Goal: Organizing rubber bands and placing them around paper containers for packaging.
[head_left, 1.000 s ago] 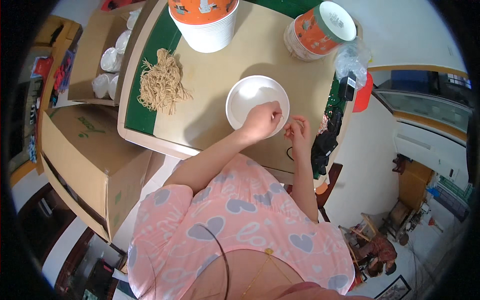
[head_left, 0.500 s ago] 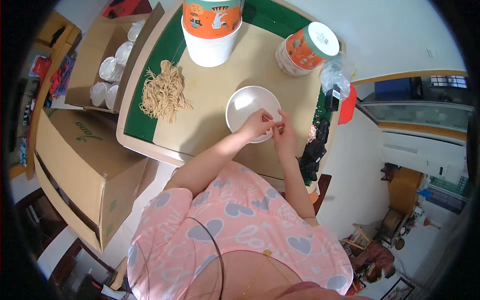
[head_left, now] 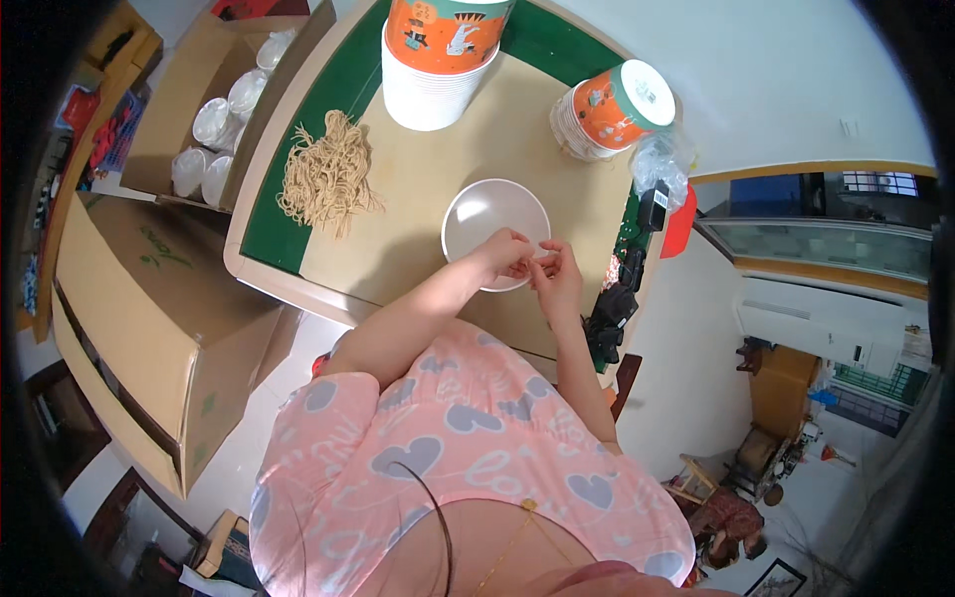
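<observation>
A round white tub or bowl (head_left: 487, 214) stands on the table in front of me, its inside facing up. Over its near right rim my left hand (head_left: 504, 255) and my right hand (head_left: 557, 284) meet, fingertips pinched together. Whatever they pinch is too small to make out. A loose heap of tan cords (head_left: 328, 177) lies to the left. Behind the tub rises a tall stack of paper tubs (head_left: 438, 95), white below and orange-printed above. Another stack of orange and green paper tubs (head_left: 609, 107) stands upside down at the far right.
Black adapters and cables (head_left: 615, 303) crowd the table's right edge, beside a clear plastic bag (head_left: 662, 159) and a red object (head_left: 680, 224). Left of the table are an open carton (head_left: 164, 129) of wrapped white items and a large cardboard box (head_left: 189, 298). A person (head_left: 731, 522) is in the distance.
My view has shifted slightly. Both hands remain pinched together over the tub's near right rim, with the fingers a little rearranged.
</observation>
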Demonstrator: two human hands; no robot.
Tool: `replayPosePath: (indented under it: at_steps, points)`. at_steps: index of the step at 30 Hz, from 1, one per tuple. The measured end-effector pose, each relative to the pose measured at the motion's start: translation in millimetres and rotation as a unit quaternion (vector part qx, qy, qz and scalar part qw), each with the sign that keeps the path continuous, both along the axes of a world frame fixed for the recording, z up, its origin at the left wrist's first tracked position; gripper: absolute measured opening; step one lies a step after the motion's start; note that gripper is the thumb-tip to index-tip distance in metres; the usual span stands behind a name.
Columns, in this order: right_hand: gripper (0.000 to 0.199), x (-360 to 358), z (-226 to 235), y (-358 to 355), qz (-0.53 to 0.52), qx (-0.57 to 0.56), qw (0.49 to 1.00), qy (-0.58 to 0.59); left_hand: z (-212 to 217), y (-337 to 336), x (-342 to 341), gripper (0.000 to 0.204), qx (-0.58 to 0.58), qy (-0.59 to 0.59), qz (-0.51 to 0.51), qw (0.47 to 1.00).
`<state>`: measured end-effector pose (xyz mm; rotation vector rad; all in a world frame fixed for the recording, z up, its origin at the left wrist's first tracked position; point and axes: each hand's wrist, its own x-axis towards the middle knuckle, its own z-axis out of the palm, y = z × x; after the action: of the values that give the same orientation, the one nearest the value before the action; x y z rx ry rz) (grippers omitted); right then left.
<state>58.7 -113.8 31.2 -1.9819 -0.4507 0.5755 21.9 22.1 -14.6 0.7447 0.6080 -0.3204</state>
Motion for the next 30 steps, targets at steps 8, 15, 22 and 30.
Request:
replayPosePath:
  at_steps: [8, 15, 22, 30]
  points:
    - [0.024, -12, 2, 4, 0.004, 0.012, 0.999, 0.035, 16, 10, -15, 0.029, -0.035, -0.006, -0.057, 0.998]
    - [0.018, -12, 5, 18, -0.034, -0.058, 0.995, -0.076, -8, 6, -6, 0.012, -0.093, 0.015, 0.04, 0.995]
    - [0.012, 11, 0, 36, -0.145, 0.117, 0.978, 0.095, 16, 31, 38, 0.008, 0.038, -0.047, -0.082, 0.995]
    - [0.011, 6, -5, 20, -0.121, 0.13, 0.977, 0.122, 17, 36, 21, 0.02, -0.022, 0.029, -0.032, 0.999]
